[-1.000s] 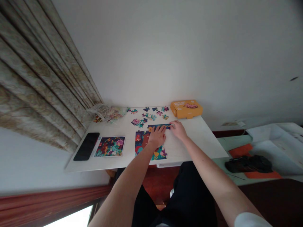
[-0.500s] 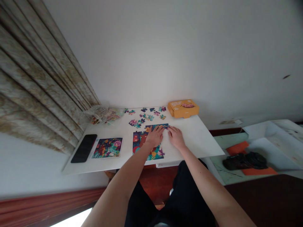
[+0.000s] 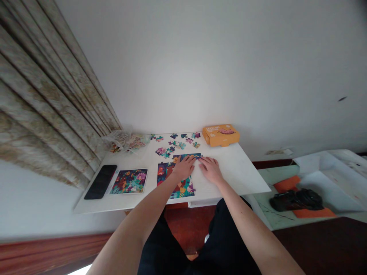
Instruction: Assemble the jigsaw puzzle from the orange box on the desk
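Observation:
A partly joined jigsaw puzzle with a dark, colourful picture lies near the front edge of the white table. Above its top edge runs a narrow joined puzzle strip. My left hand rests over both with its fingers spread, covering part of the picture. At the strip's right end, my right hand has its fingers close together on a small puzzle piece, mostly hidden by the fingertips. Loose puzzle pieces are scattered behind the hands. The printed reference picture lies flat to the left.
A black phone lies at the table's left side. Clear plastic bags with pieces inside sit at the back left, and an orange puzzle box stands at the back right. Beyond the table's right edge is a black camera-like object beside a white box.
My right hand's fingers have shifted slightly at the strip's right end. My left hand remains over the puzzle with its fingers a little more stretched. The whole view has tilted slightly.

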`<move>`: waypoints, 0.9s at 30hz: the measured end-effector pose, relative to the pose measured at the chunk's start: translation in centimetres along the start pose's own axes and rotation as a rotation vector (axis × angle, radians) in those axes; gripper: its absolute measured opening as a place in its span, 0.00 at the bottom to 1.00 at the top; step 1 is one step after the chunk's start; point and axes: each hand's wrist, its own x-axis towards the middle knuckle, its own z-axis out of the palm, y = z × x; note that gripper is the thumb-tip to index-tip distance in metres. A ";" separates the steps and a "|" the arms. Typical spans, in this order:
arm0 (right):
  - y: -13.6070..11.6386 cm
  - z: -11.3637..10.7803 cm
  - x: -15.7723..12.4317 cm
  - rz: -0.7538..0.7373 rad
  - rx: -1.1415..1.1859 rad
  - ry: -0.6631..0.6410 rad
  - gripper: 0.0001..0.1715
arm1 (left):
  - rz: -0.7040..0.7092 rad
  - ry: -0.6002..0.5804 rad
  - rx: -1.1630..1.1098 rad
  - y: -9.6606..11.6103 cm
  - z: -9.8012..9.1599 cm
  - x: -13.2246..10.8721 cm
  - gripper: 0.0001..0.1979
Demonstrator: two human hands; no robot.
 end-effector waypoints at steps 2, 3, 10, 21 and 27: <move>0.0 0.0 0.0 -0.009 0.040 0.000 0.21 | 0.005 0.000 -0.005 -0.5 0.0 -0.5 0.26; 0.2 0.0 0.0 -0.011 0.070 0.004 0.20 | 0.008 -0.002 -0.010 -0.8 -0.1 -0.7 0.26; 2.1 0.7 3.5 0.100 0.229 0.135 0.14 | -0.082 0.063 -0.038 -2.2 -1.8 -3.8 0.27; 2.0 2.9 18.8 0.302 0.097 0.047 0.21 | -0.182 0.130 -0.030 -2.0 -0.4 -10.3 0.24; 1.9 4.2 21.6 0.501 0.001 0.011 0.22 | -0.206 0.145 -0.080 -1.8 -0.7 -10.3 0.24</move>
